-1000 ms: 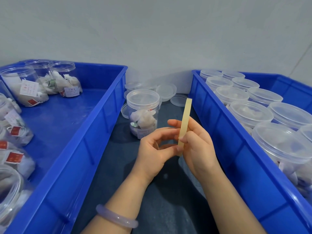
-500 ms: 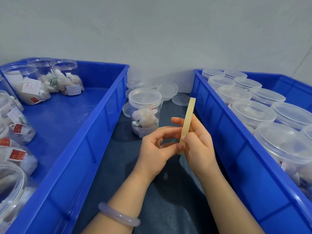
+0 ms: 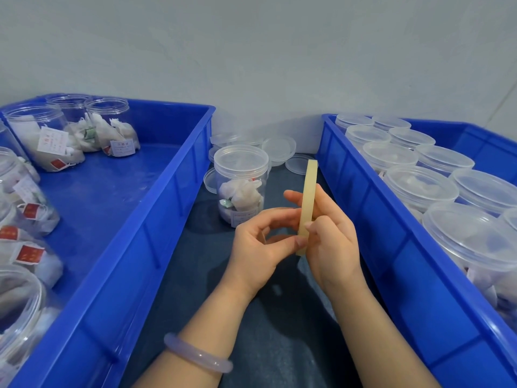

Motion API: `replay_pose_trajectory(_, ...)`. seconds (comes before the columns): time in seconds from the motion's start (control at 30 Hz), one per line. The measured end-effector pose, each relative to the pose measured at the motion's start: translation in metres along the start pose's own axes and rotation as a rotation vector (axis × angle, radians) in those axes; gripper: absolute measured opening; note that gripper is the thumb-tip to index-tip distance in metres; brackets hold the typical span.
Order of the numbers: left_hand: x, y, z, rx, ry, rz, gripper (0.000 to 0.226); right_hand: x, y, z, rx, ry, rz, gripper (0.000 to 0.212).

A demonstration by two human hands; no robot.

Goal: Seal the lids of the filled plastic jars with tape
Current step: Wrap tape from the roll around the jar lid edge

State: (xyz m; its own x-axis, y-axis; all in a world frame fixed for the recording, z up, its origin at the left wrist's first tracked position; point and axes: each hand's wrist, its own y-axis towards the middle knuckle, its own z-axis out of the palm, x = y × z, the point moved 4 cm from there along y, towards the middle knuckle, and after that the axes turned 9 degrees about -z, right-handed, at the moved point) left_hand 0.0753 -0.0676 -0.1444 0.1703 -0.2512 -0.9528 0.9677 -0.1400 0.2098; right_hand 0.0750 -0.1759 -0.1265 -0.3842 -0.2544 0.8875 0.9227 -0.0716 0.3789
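Head view. Directly in front of the jar [image 3: 240,189], on the person's side of it, both hands hold the roll of tape [image 3: 307,203] edge-on above the dark table [image 3: 279,345]. The right hand [image 3: 333,242] grips the roll with its fingers curled round the band. The left hand [image 3: 257,247] has its curled thumb and forefinger closed on the lower edge of the roll, apparently picking for the free end. Whether an end has lifted cannot be told.

The jar stands upright and filled, with its lid [image 3: 241,158] on. No tape is visible on the lid seam, so sealing of this jar appears not yet begun. Loose lids [image 3: 279,147] lie behind and beside the jar. Left of the jar a blue bin [image 3: 156,219] holds filled jars; right of it a second blue bin [image 3: 391,247] holds lidded jars packed close.

Likely faults from this position:
- The tape end splits or tears into a sliver if picked at an angle.
- A freed strip folds onto itself or sticks to the fingers before reaching the lid seam.
- The jar looks light. Pressing tape against it one-handed may turn or tip it, so it needs steadying.
- A hand reaching forward may knock the jar into the loose lids behind it.
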Motion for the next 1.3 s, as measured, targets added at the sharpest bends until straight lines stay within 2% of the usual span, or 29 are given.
replay_pose_trajectory(0.1, 0.0, 0.0, 0.0, -0.006, 0.001, 0.013, 0.046, 0.0, 0.0, 0.0, -0.029, 0.032, 0.033, 0.052)
replay_pose_trajectory(0.3, 0.001, 0.0, 0.003, 0.011, 0.04, 0.027, 0.043, 0.001, -0.001, 0.0, -0.079, 0.049, 0.047, 0.072)
replay_pose_trajectory(0.4, 0.001, -0.001, 0.004, -0.035, 0.081, 0.047, 0.052, 0.004, 0.0, 0.001, -0.017, 0.181, 0.08, 0.061)
replay_pose_trajectory(0.43, -0.002, -0.002, 0.004, -0.055, 0.13, 0.089, 0.056, 0.007, 0.0, 0.002, 0.002, 0.217, 0.095, 0.06)
replay_pose_trajectory(0.5, -0.011, -0.005, 0.005, -0.08, 0.375, 0.303, 0.06, 0.009, -0.001, 0.003, 0.0, 0.251, 0.119, 0.071)
replay_pose_trajectory(0.6, -0.019, -0.01, 0.008, -0.119, 0.721, 0.636, 0.05, 0.009, -0.002, 0.002, -0.023, 0.292, 0.138, 0.071)
replay_pose_trajectory(0.73, -0.024, -0.012, 0.008, -0.149, 0.859, 0.796, 0.028, 0.011, -0.003, 0.005, -0.007, 0.278, 0.15, 0.063)
replay_pose_trajectory(0.83, -0.025, -0.012, 0.005, -0.162, 0.846, 0.806, 0.016, 0.011, -0.004, 0.008, 0.014, 0.217, 0.157, 0.068)
replay_pose_trajectory(0.93, -0.027, -0.01, 0.004, -0.153, 0.805, 0.743, 0.011, 0.01, -0.004, 0.009, 0.027, 0.171, 0.166, 0.071)
replay_pose_trajectory(1.03, -0.029, -0.009, 0.005, -0.108, 0.81, 0.677, 0.009, 0.011, -0.006, 0.009, 0.008, 0.144, 0.192, 0.042)
replay_pose_trajectory(1.1, -0.029, -0.008, 0.005, -0.078, 0.836, 0.643, 0.008, 0.009, -0.007, 0.011, 0.036, 0.106, 0.189, 0.033)
replay_pose_trajectory(1.13, -0.028, -0.007, 0.004, -0.065, 0.847, 0.623, 0.006, 0.008, -0.008, 0.011, 0.064, 0.083, 0.183, 0.033)
replay_pose_trajectory(1.23, -0.025, -0.008, 0.001, -0.074, 0.85, 0.574, 0.006, 0.006, -0.008, 0.011, 0.116, 0.061, 0.173, 0.07)
replay_pose_trajectory(1.3, -0.024, -0.009, -0.001, -0.101, 0.83, 0.576, 0.005, 0.007, -0.007, 0.012, 0.117, 0.091, 0.187, 0.061)
